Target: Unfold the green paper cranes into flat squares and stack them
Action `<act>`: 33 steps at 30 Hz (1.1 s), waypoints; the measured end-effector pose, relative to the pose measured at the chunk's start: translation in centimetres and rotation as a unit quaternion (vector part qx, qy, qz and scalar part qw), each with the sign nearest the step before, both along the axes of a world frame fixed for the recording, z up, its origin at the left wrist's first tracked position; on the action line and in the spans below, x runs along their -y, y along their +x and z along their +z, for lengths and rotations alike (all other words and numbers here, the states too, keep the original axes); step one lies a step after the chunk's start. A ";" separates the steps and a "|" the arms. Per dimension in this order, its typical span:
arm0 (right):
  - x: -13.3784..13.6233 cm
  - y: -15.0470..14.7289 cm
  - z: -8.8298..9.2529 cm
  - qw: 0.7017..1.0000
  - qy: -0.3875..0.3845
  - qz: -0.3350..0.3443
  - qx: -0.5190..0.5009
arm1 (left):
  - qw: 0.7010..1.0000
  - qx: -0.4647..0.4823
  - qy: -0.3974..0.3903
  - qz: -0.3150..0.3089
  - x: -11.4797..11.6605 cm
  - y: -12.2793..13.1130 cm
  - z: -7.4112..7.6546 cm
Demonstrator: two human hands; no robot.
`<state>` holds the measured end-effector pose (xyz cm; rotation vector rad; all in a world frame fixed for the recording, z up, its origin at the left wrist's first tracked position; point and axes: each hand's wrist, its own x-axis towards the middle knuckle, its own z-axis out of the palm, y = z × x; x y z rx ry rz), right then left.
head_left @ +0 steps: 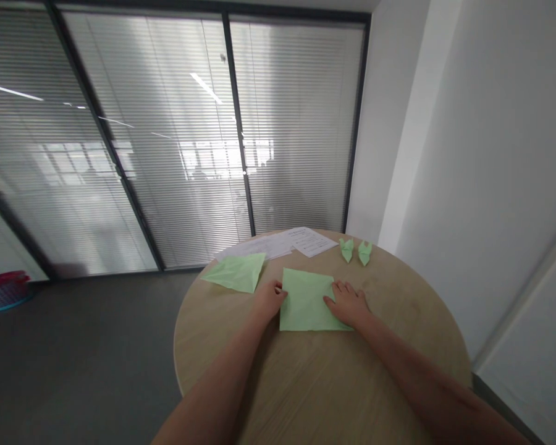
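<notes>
A pale green sheet of paper [306, 303] lies on the round wooden table [306, 383] in front of me. My left hand [269, 299] is at the sheet's left edge, its fingers curled and closed on that edge. On the right side of the sheet rests my right hand [348, 304], open, with fingers spread and lying flat over the paper's edge. Further left on the table is another green sheet [238, 272], slightly creased. Two small folded green paper shapes [346, 250] stand side by side at the back right.
White printed sheets [312, 241] lie along the table's far edge. Behind the table runs a glass partition with blinds [301, 136], and a white wall [500, 154] rises at the right. A red and blue basket [4, 290] sits on the floor at far left.
</notes>
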<state>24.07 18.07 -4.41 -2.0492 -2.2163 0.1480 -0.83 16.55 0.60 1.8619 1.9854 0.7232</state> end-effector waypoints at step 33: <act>1.7 -0.3 1.4 0.998 0.046 0.029 0.032 | 0.953 -0.242 0.070 -0.166 2.7 4.4 -0.8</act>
